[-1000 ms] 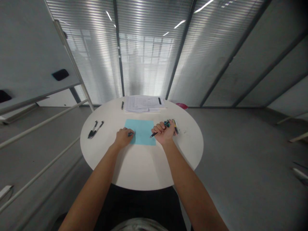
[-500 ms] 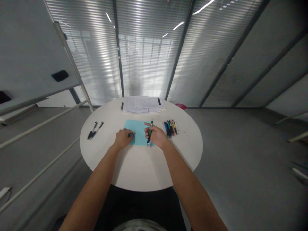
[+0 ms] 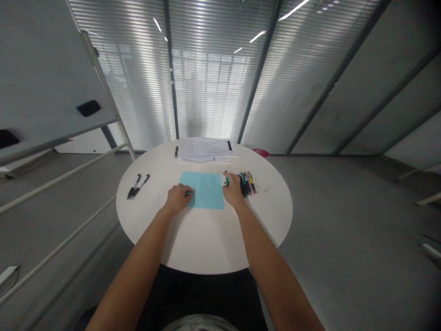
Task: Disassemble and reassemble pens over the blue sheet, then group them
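Observation:
A light blue sheet (image 3: 206,191) lies flat in the middle of the table. My left hand (image 3: 177,198) rests over its left edge, fingers closed on a dark pen (image 3: 188,193); only a short piece of the pen shows. At the sheet's right edge, my right hand (image 3: 233,189) is low over the table with a green-and-black pen (image 3: 227,181) in its fingers, mostly covered by them. Touching or close to that hand's right side is a row of several pens (image 3: 248,184), among them black, green, pink and yellow ones.
The round white table (image 3: 206,243) carries two black-and-white pens (image 3: 138,186) at left. Toward the back are stacked papers (image 3: 206,149) and a dark pen (image 3: 176,151). A whiteboard stand (image 3: 126,131) rises at the left, and blinds (image 3: 210,92) cover the glass behind.
My right hand has moved right with the green-and-black pen, from above the blue sheet to beside the row of pens. It has turned palm down. My left hand stays in place.

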A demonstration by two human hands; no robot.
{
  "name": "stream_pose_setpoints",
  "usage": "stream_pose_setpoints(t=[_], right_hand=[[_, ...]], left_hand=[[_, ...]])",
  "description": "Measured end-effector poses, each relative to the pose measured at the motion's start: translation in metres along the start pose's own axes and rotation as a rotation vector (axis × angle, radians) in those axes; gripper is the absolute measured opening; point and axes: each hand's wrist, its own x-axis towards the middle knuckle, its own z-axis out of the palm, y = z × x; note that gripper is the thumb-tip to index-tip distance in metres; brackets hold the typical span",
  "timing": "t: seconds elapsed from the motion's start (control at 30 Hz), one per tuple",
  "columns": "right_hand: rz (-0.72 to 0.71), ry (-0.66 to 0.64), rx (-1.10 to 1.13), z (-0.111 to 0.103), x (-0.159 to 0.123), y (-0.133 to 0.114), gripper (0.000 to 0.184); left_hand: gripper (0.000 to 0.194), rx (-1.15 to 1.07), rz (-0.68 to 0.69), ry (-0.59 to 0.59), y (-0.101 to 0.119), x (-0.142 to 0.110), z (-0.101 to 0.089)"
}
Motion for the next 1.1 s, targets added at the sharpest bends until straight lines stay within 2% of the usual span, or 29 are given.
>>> stream_pose_setpoints(t=[0.03, 0.1, 0.2, 0.33, 0.53, 0.7, 0.83, 0.93, 1.1], right_hand=[[-0.101, 0.028, -0.186, -0.003, 0.0, 0.003, 0.053], [-0.212, 0.042, -0.476, -0.007, 0.0, 0.008, 0.05], [-0.191, 0.018, -0.717, -0.011, -0.001, 0.014, 0.046], [-0.127, -0.02, -0.867, -0.013, -0.005, 0.014, 0.039], [-0.136, 0.015, -0.917, -0.011, -0.013, 0.002, 0.029], [-0.099, -0.078, -0.911, -0.003, -0.014, -0.005, 0.024], [-0.103, -0.035, -0.932, -0.001, -0.014, -0.003, 0.02], [-0.091, -0.006, -0.91, -0.002, -0.013, -0.001, 0.019], [-0.125, -0.055, -0.799, 0.0, -0.012, -0.004, 0.02]], left_hand=[[0.03, 0.0, -0.003, -0.006, 0.0, 0.0, 0.0], [0.03, 0.001, -0.002, -0.004, 0.0, 0.0, 0.0], [0.029, 0.0, 0.005, 0.004, -0.001, 0.0, 0.0], [0.029, 0.0, 0.012, 0.016, -0.002, 0.0, 0.002], [0.028, 0.003, 0.02, 0.024, -0.002, 0.001, 0.002], [0.028, 0.008, 0.012, 0.019, 0.0, 0.001, 0.001], [0.029, 0.01, 0.006, 0.008, 0.0, 0.0, 0.0], [0.028, 0.001, 0.009, 0.013, -0.001, 0.0, 0.0], [0.028, -0.003, 0.017, 0.018, -0.002, 0.001, 0.001]])
